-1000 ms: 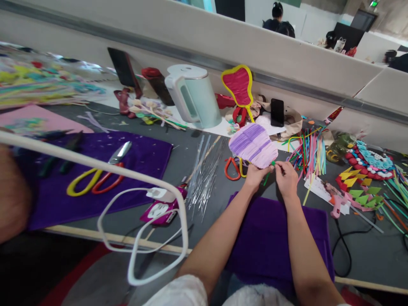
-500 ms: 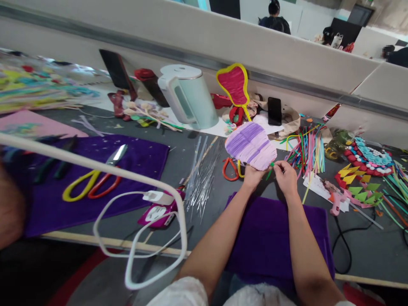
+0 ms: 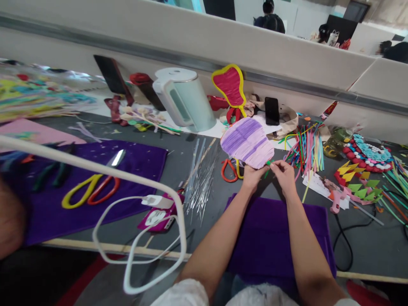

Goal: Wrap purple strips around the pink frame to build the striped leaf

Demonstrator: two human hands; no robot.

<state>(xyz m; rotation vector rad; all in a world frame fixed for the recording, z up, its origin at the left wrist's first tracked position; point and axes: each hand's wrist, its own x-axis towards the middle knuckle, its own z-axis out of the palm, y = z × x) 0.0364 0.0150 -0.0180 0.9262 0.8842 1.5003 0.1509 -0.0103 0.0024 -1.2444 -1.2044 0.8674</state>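
Note:
A fan-shaped piece striped in light and dark purple (image 3: 247, 142) is held up over the table, its lower end in my left hand (image 3: 253, 176). The fingers of that hand are closed round it, partly hidden beneath it. At its lower right end my right hand (image 3: 283, 172) pinches a short green pipe cleaner (image 3: 268, 163). Red-and-yellow-handled scissors (image 3: 229, 170) lie just below the piece. Under my forearms is a folded purple cloth (image 3: 264, 238). Behind stands a yellow-edged red fan shape (image 3: 230, 85).
A kettle (image 3: 188, 100) and a phone (image 3: 272, 111) stand along the partition. To the right are bundled pipe cleaners (image 3: 307, 148) and a pink glue gun (image 3: 336, 195) with a black cord. Larger scissors (image 3: 103, 191) lie left, behind a white cable (image 3: 183, 221). Another person's arm (image 3: 11, 216) shows far left.
The view has shifted slightly, so most things sit a little further left. Both hands keep their hold on the purple piece and the green pipe cleaner.

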